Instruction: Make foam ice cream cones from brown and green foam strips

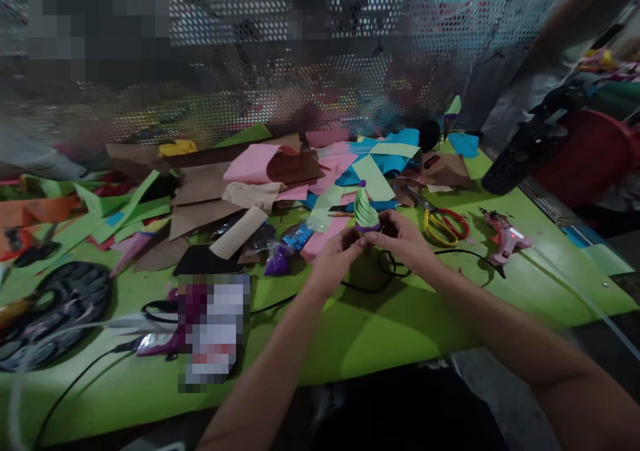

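Both hands hold a small craft ice cream (367, 208) upright over the table. It has a pale green swirl, a purple ball on top and a purple band at the base. My left hand (343, 254) pinches its lower left side. On the right side, the thumb and fingers of my right hand (397, 238) close around the base. Whatever part lies below the band is mostly hidden by the fingers. Behind my hands runs a black cable (390, 274). Nearest on the right are scissors (440, 228) with red and yellow handles.
A pink glue gun (503, 238) lies to the right, with its cord. Coloured foam or felt sheets (260, 164) are heaped along the back. At left are a dark round tray (75, 304) and a purple tool (163, 341). A similar craft ice cream (453, 108) stands at the back right.
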A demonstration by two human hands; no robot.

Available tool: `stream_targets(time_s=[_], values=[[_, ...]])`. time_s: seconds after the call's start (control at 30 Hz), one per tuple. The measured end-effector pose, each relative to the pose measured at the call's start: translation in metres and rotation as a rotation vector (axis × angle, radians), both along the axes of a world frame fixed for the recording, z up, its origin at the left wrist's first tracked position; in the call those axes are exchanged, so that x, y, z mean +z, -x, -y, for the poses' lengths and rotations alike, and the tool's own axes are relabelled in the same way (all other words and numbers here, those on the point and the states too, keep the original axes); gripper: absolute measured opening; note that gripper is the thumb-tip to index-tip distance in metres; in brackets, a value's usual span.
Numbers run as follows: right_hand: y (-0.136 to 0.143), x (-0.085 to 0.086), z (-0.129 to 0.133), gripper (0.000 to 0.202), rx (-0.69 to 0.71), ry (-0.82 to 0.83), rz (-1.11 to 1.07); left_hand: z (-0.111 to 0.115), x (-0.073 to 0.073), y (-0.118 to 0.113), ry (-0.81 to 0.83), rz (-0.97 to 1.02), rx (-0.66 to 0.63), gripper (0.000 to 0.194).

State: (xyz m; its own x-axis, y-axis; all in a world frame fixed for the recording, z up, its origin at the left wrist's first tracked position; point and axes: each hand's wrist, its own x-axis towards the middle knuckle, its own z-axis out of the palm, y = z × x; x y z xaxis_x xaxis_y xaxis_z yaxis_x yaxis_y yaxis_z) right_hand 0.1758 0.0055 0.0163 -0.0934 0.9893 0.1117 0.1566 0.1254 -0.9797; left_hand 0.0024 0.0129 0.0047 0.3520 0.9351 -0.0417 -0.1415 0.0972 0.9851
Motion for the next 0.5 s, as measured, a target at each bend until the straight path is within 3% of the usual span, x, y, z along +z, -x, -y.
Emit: stream_targets(time_s=[0.23, 0.37, 0.5], values=[[-0.001, 0.002, 0.002, 0.044, -0.017, -0.101, 0.074, 0.0, 0.0, 0.001, 0.008, 0.027, 0.056, 0.044], [-0.006, 0.012, 0.011, 0.026, -0.138, -0.468, 0.271, -0.001, 0.0, 0.003, 0.102, 0.11, 0.146, 0.047], [-0.009, 0.02, 0.018, 0.015, -0.031, -0.843, 0.458, -0.003, -0.001, 0.006, 0.118, 0.163, 0.138, 0.051]])
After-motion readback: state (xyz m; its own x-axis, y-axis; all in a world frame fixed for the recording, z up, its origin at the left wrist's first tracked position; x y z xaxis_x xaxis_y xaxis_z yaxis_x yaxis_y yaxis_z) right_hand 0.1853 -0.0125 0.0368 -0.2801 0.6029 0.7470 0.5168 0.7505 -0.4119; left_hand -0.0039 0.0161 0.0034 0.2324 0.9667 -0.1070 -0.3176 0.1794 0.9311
